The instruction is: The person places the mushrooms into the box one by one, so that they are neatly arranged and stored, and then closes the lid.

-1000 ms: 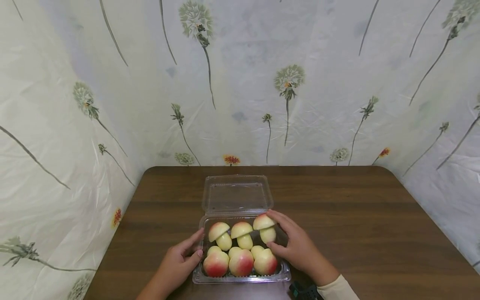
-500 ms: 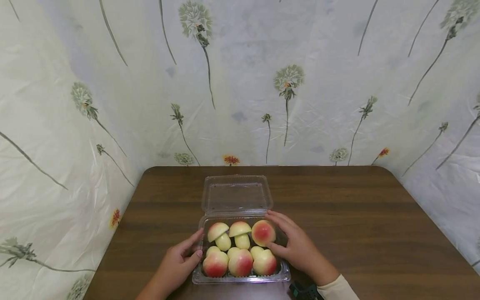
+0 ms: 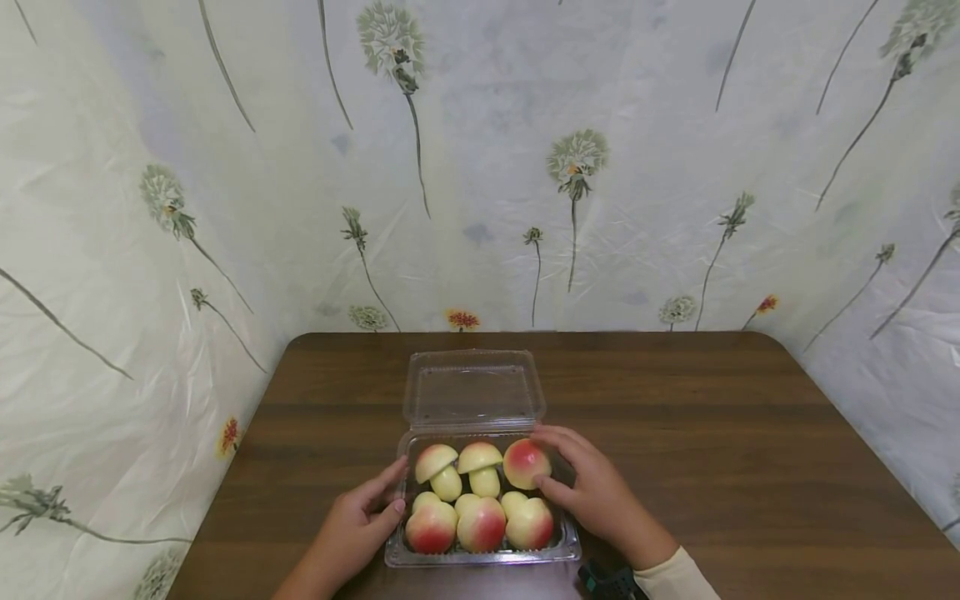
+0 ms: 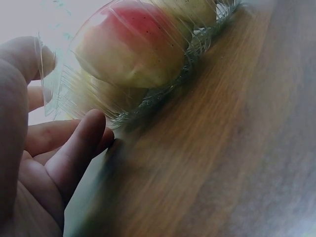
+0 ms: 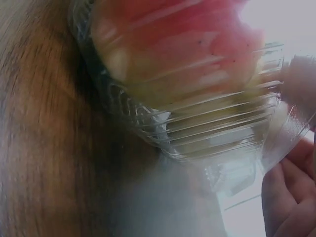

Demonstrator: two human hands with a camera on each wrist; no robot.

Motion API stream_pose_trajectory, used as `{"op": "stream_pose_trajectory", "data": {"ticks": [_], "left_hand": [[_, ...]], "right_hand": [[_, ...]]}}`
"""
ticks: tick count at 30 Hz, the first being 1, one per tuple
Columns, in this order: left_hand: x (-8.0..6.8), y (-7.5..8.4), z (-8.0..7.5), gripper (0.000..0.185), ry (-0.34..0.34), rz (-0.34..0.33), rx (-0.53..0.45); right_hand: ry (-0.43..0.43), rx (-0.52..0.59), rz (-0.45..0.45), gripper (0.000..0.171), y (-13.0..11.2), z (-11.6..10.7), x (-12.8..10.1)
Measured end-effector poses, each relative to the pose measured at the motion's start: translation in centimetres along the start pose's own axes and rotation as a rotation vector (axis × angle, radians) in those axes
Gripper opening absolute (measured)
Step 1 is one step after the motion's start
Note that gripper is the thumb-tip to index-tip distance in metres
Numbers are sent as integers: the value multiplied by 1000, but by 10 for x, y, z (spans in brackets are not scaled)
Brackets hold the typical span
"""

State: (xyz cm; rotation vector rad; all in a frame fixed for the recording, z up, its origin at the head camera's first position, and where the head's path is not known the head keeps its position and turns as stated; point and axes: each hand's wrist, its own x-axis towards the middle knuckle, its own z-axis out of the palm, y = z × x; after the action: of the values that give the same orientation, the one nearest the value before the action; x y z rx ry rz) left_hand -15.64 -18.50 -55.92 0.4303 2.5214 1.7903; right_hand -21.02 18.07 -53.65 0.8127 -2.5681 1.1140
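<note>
while both hands sit at the clear plastic box (image 3: 415, 557), i log the right hand (image 3: 592, 492) pinching a red-topped fruit piece (image 3: 525, 463).
that piece sits in the far right corner of the box, thumb on its near side and fingers curled over its far side. left hand (image 3: 358, 518) rests against the box's left wall, fingers relaxed and holding nothing. two mushroom-cut pieces (image 3: 460, 469) stand left of the held one; three rounder pieces (image 3: 481, 523) fill the near row. lid (image 3: 475, 390) lies open on the far side, on the brown table (image 3: 712, 433).
</note>
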Motion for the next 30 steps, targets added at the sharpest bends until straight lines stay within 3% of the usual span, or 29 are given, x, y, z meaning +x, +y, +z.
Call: {"op": "stream_pose_trajectory", "data": {"ticks": [15, 30], "left_hand": [[-1, -1, 0, 54, 2, 2, 15], [-1, -2, 0, 56, -4, -48, -16]], "right_hand": [[28, -102, 23, 38, -6, -1, 6], [-62, -263, 18, 32, -15, 0, 19]]}}
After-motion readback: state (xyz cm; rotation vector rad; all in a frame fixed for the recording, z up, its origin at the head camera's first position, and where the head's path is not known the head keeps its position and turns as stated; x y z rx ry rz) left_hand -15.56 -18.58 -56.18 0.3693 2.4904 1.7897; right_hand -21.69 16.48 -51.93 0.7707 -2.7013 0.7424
